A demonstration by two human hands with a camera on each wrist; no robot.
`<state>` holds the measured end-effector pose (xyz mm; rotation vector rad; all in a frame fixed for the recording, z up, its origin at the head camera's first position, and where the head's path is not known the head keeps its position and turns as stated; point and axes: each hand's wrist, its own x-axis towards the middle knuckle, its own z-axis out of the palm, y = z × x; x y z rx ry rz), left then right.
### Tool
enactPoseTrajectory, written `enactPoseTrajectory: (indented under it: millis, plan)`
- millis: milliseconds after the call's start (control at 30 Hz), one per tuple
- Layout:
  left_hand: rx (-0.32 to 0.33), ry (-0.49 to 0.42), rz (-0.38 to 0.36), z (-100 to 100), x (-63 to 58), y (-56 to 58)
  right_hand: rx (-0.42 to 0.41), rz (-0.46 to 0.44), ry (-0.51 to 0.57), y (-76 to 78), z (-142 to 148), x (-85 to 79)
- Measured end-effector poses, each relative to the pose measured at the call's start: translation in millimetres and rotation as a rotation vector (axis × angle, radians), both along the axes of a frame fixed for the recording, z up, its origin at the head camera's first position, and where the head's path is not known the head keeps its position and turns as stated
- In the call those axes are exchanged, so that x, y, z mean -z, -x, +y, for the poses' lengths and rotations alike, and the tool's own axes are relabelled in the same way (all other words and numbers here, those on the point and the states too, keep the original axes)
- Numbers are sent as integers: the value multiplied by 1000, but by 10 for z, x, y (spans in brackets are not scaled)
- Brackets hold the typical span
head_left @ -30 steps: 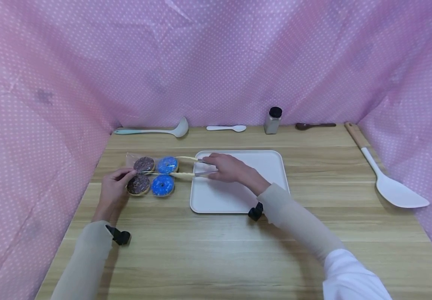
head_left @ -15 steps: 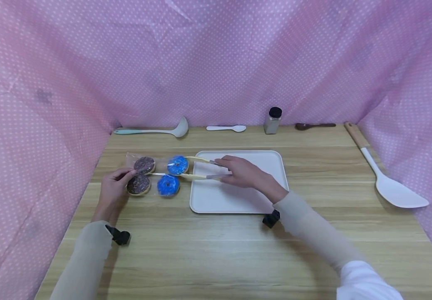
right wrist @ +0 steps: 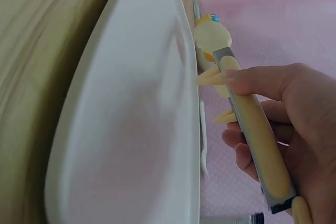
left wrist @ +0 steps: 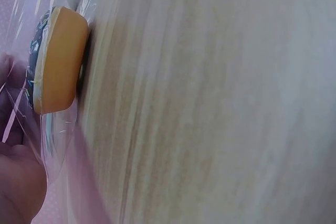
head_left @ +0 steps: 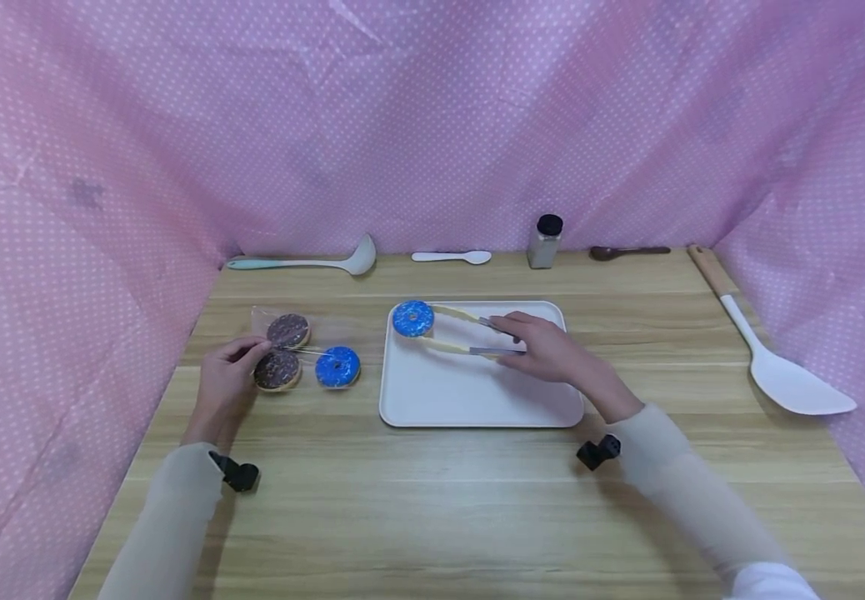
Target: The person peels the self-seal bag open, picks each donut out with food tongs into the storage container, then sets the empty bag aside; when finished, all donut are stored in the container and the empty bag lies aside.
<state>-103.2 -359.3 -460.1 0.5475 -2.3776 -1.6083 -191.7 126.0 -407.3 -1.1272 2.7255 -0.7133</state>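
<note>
My right hand (head_left: 545,346) grips a pair of yellow tongs (head_left: 453,345) with metal-edged handles. Their tips pinch a blue-iced donut (head_left: 413,318) over the back left corner of the white tray (head_left: 470,408). In the right wrist view the tongs (right wrist: 254,135) stand above the tray's rim, thumb on one arm. On the left, my left hand (head_left: 226,379) pinches the edge of a clear plastic bag (head_left: 316,332). Inside it are two chocolate-iced donuts (head_left: 288,331) and one blue donut (head_left: 338,367). The left wrist view shows a chocolate donut (left wrist: 58,61) under the film, close to the fingers.
Along the back edge lie a ladle (head_left: 357,257), a small white spoon (head_left: 470,257) and a dark brown spoon (head_left: 612,252). A black-capped jar (head_left: 545,242) stands between the two spoons. A large white turner (head_left: 792,383) with a wooden handle lies at the right.
My right hand has drawn the tongs rightward, bringing one blue donut out of the bag and over the tray. The other blue donut shifted slightly right. My left hand stays at the bag.
</note>
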Motion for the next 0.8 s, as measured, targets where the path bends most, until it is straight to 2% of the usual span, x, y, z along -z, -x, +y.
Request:
enactPoseTrajectory:
  millis: [333,633,800]
  plan:
    - [-27,-44,22,19,-4,-4,59,-12,-22,-18,347,55]
    - [-19,-39,38,2,14,-8,74,-30,-46,3,400,98]
    - [-20,-23,-2,7,-9,-3,83,-42,-36,-11,369,22]
